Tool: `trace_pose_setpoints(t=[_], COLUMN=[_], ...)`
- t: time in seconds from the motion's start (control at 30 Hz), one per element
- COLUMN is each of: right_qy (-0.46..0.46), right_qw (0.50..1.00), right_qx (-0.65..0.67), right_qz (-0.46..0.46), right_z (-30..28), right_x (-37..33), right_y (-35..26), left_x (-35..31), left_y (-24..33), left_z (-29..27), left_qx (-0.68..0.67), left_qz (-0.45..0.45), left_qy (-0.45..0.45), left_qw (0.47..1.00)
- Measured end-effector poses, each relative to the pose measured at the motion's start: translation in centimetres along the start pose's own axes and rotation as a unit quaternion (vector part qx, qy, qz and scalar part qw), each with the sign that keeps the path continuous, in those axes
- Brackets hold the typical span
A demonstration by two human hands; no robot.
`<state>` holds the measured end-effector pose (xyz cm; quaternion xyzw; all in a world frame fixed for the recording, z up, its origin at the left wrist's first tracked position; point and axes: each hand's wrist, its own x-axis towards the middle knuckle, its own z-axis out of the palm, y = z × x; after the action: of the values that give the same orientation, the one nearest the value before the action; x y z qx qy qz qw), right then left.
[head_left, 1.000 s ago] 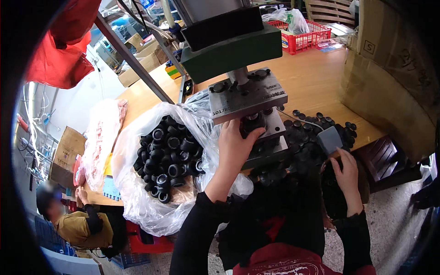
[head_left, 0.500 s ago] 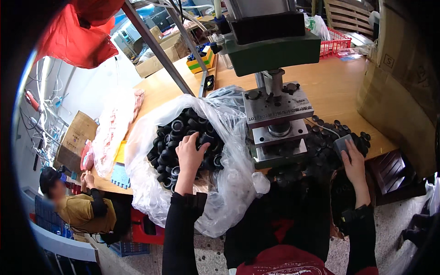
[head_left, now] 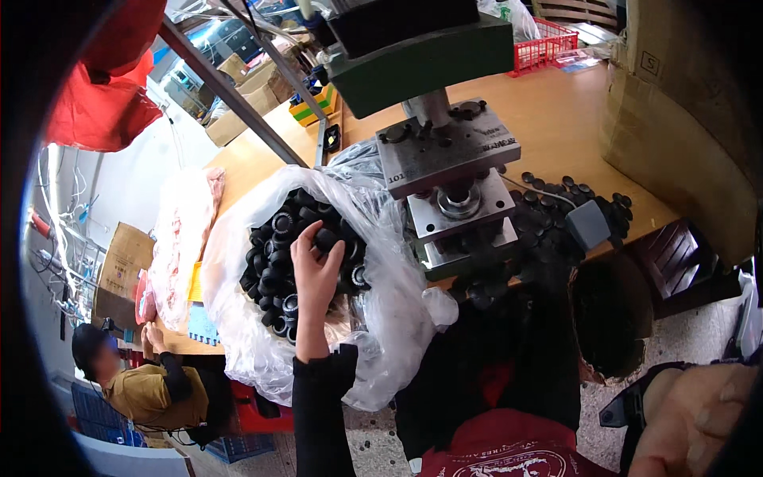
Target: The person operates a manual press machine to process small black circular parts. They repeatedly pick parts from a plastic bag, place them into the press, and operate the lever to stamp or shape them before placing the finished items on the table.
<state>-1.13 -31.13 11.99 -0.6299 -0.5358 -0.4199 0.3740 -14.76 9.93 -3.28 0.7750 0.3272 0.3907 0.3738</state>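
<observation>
My left hand (head_left: 316,278) is over a heap of small black tyre-like rings (head_left: 278,258) in a clear plastic bag (head_left: 230,274). Its thumb and fingers close around one small black round part (head_left: 325,239). At the lower right, my right hand (head_left: 699,417) is large and close to the camera; its fingers are partly cut off and hard to read. The grey box with a cable (head_left: 588,224) rests on black discs, with no hand on it. Right of the bag stands the press, its metal die (head_left: 449,151) above a lower plate (head_left: 461,211).
Loose black discs (head_left: 548,207) are spread right of the press. An open cardboard box (head_left: 580,350) stands below the table edge. Tall cardboard (head_left: 652,151) borders the right side. A red basket (head_left: 544,52) is behind. Another person (head_left: 147,393) sits at the left.
My right hand has left the grey box and come back toward the lower right, near the camera. My left hand now pinches a black part above the heap. The view has shifted.
</observation>
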Motion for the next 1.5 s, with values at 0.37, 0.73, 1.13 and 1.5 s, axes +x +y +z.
trace_pose_setpoints(t=[0.37, 0.73, 1.13, 1.5], right_qy=[-0.124, -0.168, -0.254, -0.324], right_qw=[0.96, 0.947, 0.851, 0.895], right_qx=[0.153, 0.096, -0.061, -0.02], right_qz=[0.198, 0.256, 0.455, 0.304], right_z=[23.0, 27.3, 6.9, 11.8], right_x=[-1.5, -3.0, -21.7, -17.5], right_y=[6.5, 7.2, 16.4, 17.2], left_x=[-6.7, -4.1, 1.4, -0.8], left_y=[10.3, 12.7, 12.7, 11.2], left_z=[0.5, 5.2, 11.0, 12.0], left_qx=[-0.302, -0.198, 0.1, 0.033], left_qz=[-0.08, -0.046, 0.06, 0.053], left_qy=[-0.136, -0.132, -0.146, -0.059], left_qw=[0.94, 0.97, 0.982, 0.996])
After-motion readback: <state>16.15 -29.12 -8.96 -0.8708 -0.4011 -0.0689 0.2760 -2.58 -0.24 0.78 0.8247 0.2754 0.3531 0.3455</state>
